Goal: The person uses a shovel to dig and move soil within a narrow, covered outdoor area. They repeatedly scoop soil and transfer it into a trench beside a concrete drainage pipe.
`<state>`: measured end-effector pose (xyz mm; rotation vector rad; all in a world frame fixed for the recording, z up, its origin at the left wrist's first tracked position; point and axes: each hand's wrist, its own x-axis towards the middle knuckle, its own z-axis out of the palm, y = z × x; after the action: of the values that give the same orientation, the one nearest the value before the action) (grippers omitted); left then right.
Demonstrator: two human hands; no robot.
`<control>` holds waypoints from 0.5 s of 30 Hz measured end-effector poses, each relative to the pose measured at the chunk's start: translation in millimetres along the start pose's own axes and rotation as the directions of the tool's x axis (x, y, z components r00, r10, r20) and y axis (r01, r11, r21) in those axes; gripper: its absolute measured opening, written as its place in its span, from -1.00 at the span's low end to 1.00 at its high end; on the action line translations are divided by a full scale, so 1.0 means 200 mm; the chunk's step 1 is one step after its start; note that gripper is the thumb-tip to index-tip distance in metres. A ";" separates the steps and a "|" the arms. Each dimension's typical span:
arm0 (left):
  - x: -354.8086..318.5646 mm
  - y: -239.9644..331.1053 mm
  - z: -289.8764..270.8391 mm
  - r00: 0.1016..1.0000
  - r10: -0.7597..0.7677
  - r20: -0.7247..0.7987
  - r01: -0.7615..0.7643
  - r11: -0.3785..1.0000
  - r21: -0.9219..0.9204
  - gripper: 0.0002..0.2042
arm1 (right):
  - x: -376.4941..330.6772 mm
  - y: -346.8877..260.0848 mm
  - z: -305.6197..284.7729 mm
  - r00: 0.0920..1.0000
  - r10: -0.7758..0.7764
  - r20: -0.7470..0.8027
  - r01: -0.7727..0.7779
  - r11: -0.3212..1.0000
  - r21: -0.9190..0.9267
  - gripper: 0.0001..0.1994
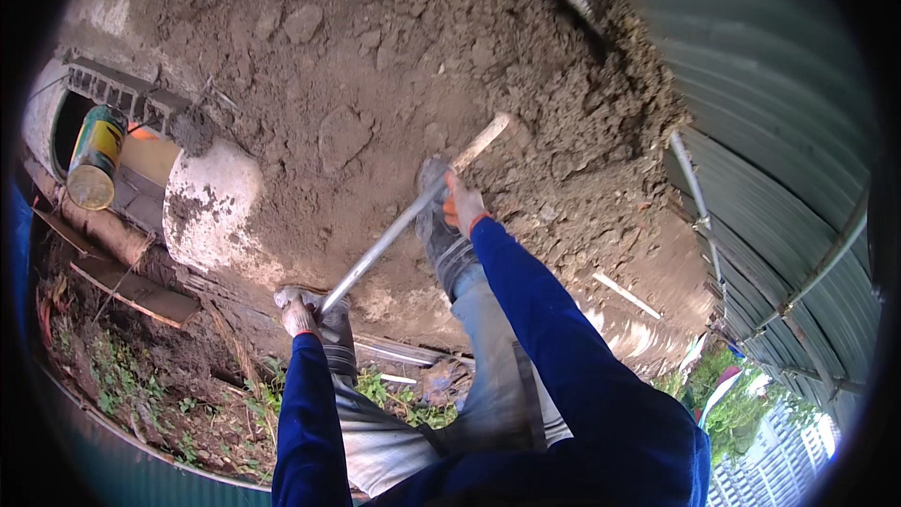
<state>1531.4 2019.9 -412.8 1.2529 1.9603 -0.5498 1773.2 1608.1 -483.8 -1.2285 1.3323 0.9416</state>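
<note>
Head view: left hand (299,310) and right hand (464,205) seemingly wrap fingers round a pole (377,252) pointing upper right.

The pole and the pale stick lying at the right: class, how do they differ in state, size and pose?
The pole is gripped by the left hand and right hand; the stick lies untouched on the dirt.
The pole looks longer than the stick.
The pole slants up rightward, the stick down rightward.
Both look thin and straight.

Pole (380,252) silver-grey; sleeves (537,284) blue; soil (375,113) brown; container (100,145) yellow-green.
</note>
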 end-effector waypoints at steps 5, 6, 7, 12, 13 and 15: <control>-0.07 -0.13 0.05 0.990 0.121 -0.078 -0.137 0.956 -0.258 -0.78 | 0.43 -0.01 0.15 0.995 -0.006 -0.103 0.047 0.912 0.408 -0.45; -0.12 -0.15 0.05 0.977 0.153 -0.146 -0.187 0.949 -0.255 -0.80 | 0.48 -0.02 0.13 0.996 -0.021 -0.085 0.058 0.888 0.456 -0.47; -0.18 -0.16 0.06 0.960 0.209 -0.188 -0.256 0.926 -0.277 -0.82 | 0.53 -0.04 0.10 0.994 -0.043 -0.096 0.083 0.878 0.471 -0.51; -0.45 -0.27 0.06 0.907 0.331 -0.259 -0.378 0.912 -0.160 -0.88 | 0.59 -0.14 -0.08 0.997 -0.066 0.046 0.043 0.916 0.399 -0.64; -0.47 -0.29 0.05 0.859 0.384 -0.338 -0.374 0.922 0.096 -0.87 | 0.57 -0.15 -0.10 0.991 -0.095 0.090 0.056 0.932 0.358 -0.65; -0.49 -0.35 0.01 0.767 0.514 -0.384 -0.407 0.852 0.328 -0.84 | 0.51 -0.13 -0.09 0.996 -0.067 0.061 0.051 0.970 0.236 -0.66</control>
<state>1495.1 1930.9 -340.8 2.1010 1.8671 -0.2306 1803.1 1570.2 -578.8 -1.0396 1.3056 0.7535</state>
